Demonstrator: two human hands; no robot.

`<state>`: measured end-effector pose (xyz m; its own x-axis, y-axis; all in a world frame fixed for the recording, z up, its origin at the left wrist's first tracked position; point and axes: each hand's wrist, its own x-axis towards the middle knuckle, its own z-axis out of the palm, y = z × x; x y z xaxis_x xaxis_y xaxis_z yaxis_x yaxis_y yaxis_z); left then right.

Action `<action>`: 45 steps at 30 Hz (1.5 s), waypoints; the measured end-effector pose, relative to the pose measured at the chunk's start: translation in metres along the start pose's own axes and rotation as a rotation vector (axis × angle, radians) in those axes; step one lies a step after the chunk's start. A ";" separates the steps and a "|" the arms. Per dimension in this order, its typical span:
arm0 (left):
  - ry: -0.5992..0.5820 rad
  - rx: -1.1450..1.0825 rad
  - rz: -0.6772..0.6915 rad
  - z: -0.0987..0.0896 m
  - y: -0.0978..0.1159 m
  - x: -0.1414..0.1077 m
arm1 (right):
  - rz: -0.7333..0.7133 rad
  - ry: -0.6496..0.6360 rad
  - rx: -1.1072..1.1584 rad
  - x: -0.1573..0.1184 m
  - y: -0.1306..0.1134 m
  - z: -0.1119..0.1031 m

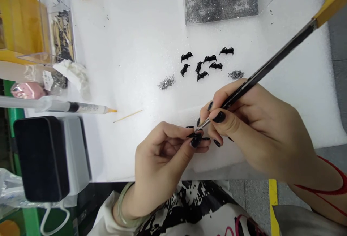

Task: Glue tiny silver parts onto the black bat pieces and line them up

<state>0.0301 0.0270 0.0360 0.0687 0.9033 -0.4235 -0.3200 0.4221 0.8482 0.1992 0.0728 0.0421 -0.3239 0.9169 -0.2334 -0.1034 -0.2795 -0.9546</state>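
Note:
My left hand [165, 160] pinches a small black bat-shaped piece [193, 134] between thumb and fingers, and the fingers hide much of it. In my right hand [260, 131] are tweezers [255, 75] with a yellow end at the upper right. Their metal tips touch or nearly touch the piece; whether anything is between the tips is too small to tell. Beyond my hands several glossy black bat-shaped pieces [210, 59] lie on the white foam sheet [130, 55]. One heap of tiny silvery bits [166, 82] is left of them, another heap [236, 74] to the right.
A clear box of fine grey bits [222, 3] stands at the back. On the left are a syringe [86, 108] with an orange tip, a thin wooden stick [128, 116], a black device [40, 158], a clear box of dark bits and sticks [63, 35], and crumpled white tissue [74, 78].

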 end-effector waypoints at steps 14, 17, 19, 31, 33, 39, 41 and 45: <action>-0.123 -0.243 -0.105 -0.018 0.014 -0.018 | -0.112 0.166 -0.239 -0.001 -0.009 0.001; -0.122 -0.282 -0.084 -0.035 0.018 -0.032 | -0.116 0.028 -0.327 0.004 -0.013 0.017; -0.071 -0.276 -0.074 -0.050 0.017 -0.037 | -0.108 -0.075 -0.387 0.014 -0.014 0.032; 0.009 -0.301 0.114 -0.111 0.017 -0.045 | 0.011 -0.211 -0.717 0.052 0.005 0.071; -0.035 -0.335 0.147 -0.113 0.017 -0.040 | -0.002 -0.188 -0.735 0.051 0.000 0.072; -0.078 -0.344 0.186 -0.113 0.008 -0.024 | -0.187 -0.015 -0.687 0.069 -0.022 0.078; -0.079 -0.344 0.196 -0.114 0.007 -0.023 | -0.228 -0.011 -0.702 0.077 -0.025 0.081; -0.098 -0.317 0.154 -0.116 0.006 -0.024 | -0.324 0.028 -0.793 0.091 -0.023 0.089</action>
<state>-0.0832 -0.0008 0.0143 0.0818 0.9641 -0.2528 -0.6098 0.2490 0.7524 0.0883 0.1368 0.0590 -0.3677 0.9266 0.0791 0.5049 0.2703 -0.8197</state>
